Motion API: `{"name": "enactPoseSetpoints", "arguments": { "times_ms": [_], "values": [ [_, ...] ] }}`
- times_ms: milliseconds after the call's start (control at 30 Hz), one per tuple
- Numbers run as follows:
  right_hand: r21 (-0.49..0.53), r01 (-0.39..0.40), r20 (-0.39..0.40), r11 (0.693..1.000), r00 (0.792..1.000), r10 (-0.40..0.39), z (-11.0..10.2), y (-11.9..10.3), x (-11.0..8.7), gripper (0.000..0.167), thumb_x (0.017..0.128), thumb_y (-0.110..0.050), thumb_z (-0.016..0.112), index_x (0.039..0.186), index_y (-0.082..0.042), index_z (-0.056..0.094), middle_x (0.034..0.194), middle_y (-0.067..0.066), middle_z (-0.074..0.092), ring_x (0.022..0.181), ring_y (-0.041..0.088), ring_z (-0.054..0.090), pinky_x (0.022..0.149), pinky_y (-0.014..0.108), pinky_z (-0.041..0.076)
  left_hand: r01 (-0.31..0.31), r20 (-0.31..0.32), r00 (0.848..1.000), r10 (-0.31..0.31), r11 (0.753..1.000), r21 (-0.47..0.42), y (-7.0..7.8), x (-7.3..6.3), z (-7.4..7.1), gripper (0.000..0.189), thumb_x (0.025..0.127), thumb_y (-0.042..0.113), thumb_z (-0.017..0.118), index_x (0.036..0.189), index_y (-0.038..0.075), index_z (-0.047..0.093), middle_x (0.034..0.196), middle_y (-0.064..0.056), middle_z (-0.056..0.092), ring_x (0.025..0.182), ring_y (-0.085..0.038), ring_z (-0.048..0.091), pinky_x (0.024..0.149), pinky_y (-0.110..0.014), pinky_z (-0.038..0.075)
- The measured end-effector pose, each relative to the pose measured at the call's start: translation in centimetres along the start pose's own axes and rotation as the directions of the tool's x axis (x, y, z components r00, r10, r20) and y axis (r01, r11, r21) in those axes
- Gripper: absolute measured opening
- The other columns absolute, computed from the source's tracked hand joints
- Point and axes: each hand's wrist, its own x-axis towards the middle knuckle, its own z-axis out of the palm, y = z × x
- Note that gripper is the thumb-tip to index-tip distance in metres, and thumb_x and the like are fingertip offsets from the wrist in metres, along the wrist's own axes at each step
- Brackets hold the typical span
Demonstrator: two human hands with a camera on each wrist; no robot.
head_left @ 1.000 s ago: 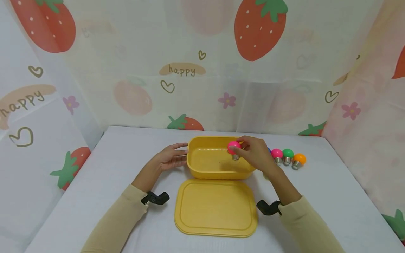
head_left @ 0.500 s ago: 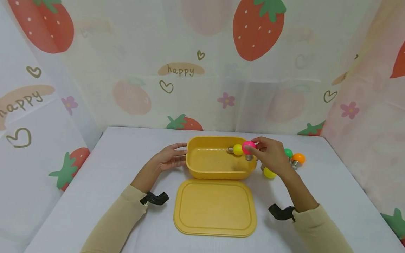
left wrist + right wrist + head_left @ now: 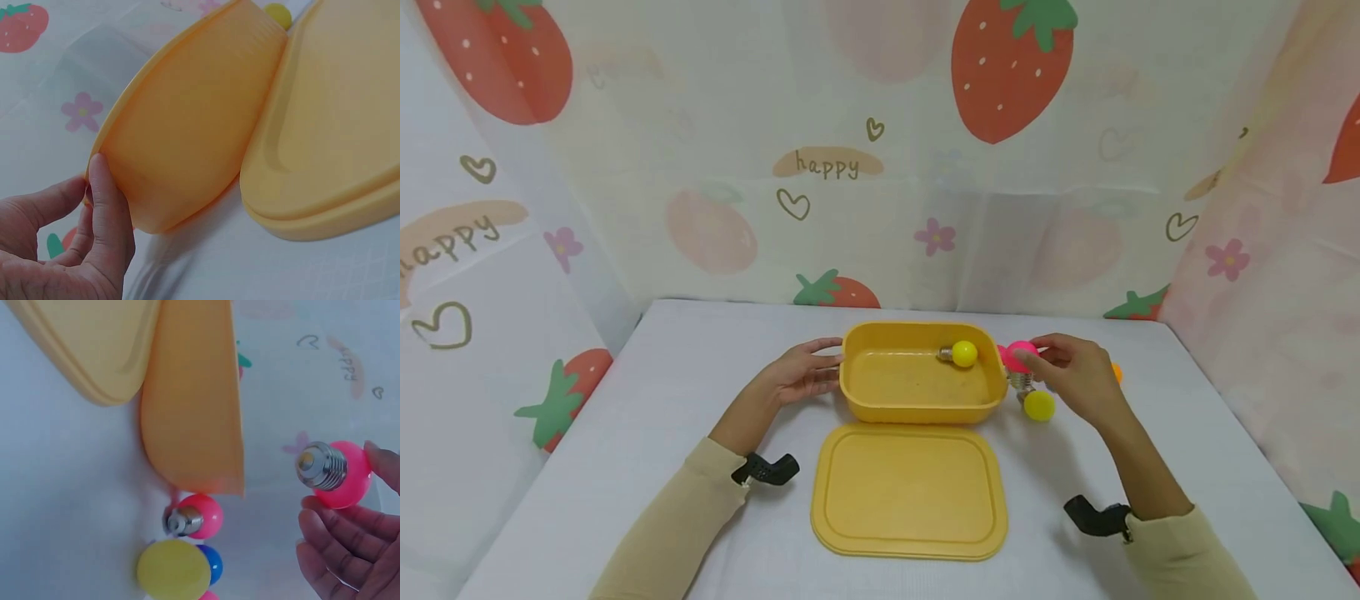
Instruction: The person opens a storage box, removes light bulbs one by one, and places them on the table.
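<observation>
A yellow box (image 3: 917, 400) stands open on the table, with a yellow bulb (image 3: 962, 353) lying in its far right corner. My left hand (image 3: 820, 367) rests with straight fingers against the box's left end; its thumb (image 3: 109, 212) lies on the outer wall (image 3: 194, 125). My right hand (image 3: 1033, 357) pinches a pink bulb (image 3: 1018, 357) just right of the box and above the table. In the right wrist view this pink bulb (image 3: 340, 469) sits between thumb and fingers (image 3: 325, 531), metal base towards the box.
The box's yellow lid (image 3: 910, 490) lies flat in front of it. Beside the box's right end lie a yellow bulb (image 3: 1039, 406), another pink bulb (image 3: 199, 517) and a blue bulb (image 3: 214, 562). An orange bulb (image 3: 1117, 372) peeks from behind my right hand. Printed curtains surround the table.
My right hand has carried the pink bulb from over the box to the right, outside its right wall. The yellow bulb in the box came into view. The left hand stayed put.
</observation>
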Motion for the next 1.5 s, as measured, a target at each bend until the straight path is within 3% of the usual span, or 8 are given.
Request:
{"name": "enactPoseSetpoints", "arguments": {
  "times_ms": [233,433,933,1367,1500],
  "values": [
    [0.042,-0.087,0.029,0.995,0.996,0.086,-0.9,1.6,-0.9,0.065,0.094,-0.060,0.064,0.126,-0.004,0.066,0.105,0.013,0.075,0.091,0.028,0.073,0.080,0.031,0.060,-0.004,0.009,1.000,0.004,1.000,0.001,0.3,0.1,0.0,0.057,0.102,0.004,0.059,0.155,0.009,0.036,0.100,-0.011,0.069,0.083,-0.017,0.069,0.069,-0.026,0.062],
    [0.060,-0.161,0.051,0.985,0.986,0.158,-1.6,2.8,-1.4,0.071,0.095,-0.062,0.060,0.130,0.000,0.062,0.107,0.014,0.073,0.089,0.023,0.072,0.078,0.026,0.060,-0.008,0.015,1.000,0.008,1.000,-0.005,0.0,0.0,-0.1,0.057,0.103,0.004,0.059,0.155,0.008,0.036,0.103,-0.012,0.069,0.085,-0.018,0.069,0.069,-0.026,0.062],
    [0.071,-0.223,0.057,0.972,0.974,0.219,-3.3,5.8,-2.5,0.075,0.096,-0.060,0.060,0.134,0.004,0.058,0.101,0.013,0.073,0.085,0.026,0.072,0.074,0.020,0.057,-0.003,-0.008,1.000,0.003,1.000,-0.018,-0.2,0.1,0.0,0.056,0.102,0.003,0.059,0.154,0.009,0.040,0.103,-0.012,0.069,0.083,-0.018,0.070,0.067,-0.026,0.062],
    [0.043,-0.327,0.107,0.944,0.941,0.321,-2.7,8.3,-2.1,0.080,0.096,-0.061,0.058,0.136,0.008,0.055,0.103,0.013,0.072,0.085,0.026,0.071,0.071,0.024,0.059,-0.002,-0.002,1.000,0.002,1.000,-0.013,-0.1,0.1,-0.1,0.056,0.103,0.003,0.059,0.154,0.010,0.039,0.102,-0.012,0.069,0.083,-0.018,0.070,0.067,-0.026,0.061],
    [0.030,-0.343,0.118,0.939,0.934,0.337,-2.3,8.9,-2.0,0.076,0.098,-0.057,0.059,0.136,0.010,0.055,0.094,0.009,0.071,0.079,0.022,0.069,0.069,0.025,0.058,0.003,-0.005,1.000,-0.003,1.000,-0.009,-0.2,0.1,-0.1,0.056,0.102,0.004,0.059,0.154,0.010,0.039,0.103,-0.012,0.069,0.083,-0.017,0.070,0.068,-0.026,0.062]
  ]
}}
